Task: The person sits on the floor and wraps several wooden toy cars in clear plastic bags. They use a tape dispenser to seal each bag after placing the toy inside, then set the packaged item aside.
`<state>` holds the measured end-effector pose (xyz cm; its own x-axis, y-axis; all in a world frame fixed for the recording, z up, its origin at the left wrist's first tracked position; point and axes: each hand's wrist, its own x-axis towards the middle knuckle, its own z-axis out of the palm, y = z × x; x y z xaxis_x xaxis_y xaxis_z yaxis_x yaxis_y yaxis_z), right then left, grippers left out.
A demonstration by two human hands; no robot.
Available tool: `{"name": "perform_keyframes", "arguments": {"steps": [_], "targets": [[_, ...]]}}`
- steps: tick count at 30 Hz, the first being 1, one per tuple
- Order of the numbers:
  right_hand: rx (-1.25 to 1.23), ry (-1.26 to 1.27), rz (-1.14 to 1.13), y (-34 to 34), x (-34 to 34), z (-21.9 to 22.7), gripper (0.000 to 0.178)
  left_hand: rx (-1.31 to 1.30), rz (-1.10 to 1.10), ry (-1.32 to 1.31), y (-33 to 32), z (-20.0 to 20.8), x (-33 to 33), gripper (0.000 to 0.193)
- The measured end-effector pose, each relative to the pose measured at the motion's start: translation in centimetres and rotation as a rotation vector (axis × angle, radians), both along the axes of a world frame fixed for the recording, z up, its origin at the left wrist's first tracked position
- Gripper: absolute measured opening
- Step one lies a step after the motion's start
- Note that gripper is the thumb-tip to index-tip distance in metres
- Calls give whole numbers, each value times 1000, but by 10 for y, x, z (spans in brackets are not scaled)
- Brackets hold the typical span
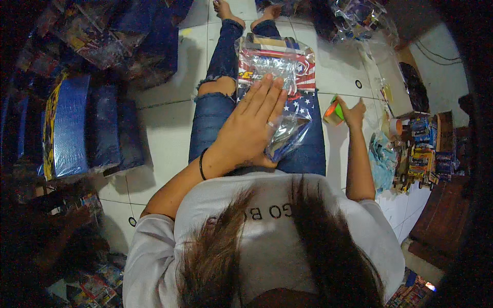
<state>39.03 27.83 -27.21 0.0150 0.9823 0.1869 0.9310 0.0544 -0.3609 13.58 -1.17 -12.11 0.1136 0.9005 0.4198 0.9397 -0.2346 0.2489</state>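
Observation:
A clear plastic-wrapped package (303, 84) lies across my thighs. Its card is printed with red and white stripes and white stars on blue, and loose shiny film bunches at its near end. My left hand (257, 110) rests flat on the package, fingers stretched out and a ring on one of them. Off to the right, my right hand (354, 114) is over the floor with its thumb and fingers apart. The tip of one digit meets the edge of a small green and orange roll (334, 112), which looks like tape. Whether it grips the roll is hard to see.
Blue box-like packages (72, 128) stand at the left, with more film-wrapped packages (87, 36) behind. Crumpled clear plastic (362, 20) lies far right. Nearer right are a light blue bag (382, 161), small colourful boxes (422, 159) and brown wooden furniture (444, 220).

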Motion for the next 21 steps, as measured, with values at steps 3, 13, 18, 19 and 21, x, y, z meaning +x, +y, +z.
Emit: {"name": "perform_keyframes", "arguments": {"steps": [3, 13, 18, 19, 21], "targets": [[-351, -196, 3, 57, 10, -73, 99, 34, -30, -43, 6, 3, -7, 118], [-33, 974, 719, 17, -26, 174, 52, 114, -46, -67, 15, 0, -17, 110], [99, 284, 1806, -99, -190, 287, 38, 98, -29, 47, 9, -8, -14, 116], [79, 105, 1967, -123, -213, 309, 36, 103, -6, 21, 9, -9, -12, 113], [-183, -416, 1979, -158, -246, 346, 34, 124, -11, 7, 7, -9, -12, 110]]}}
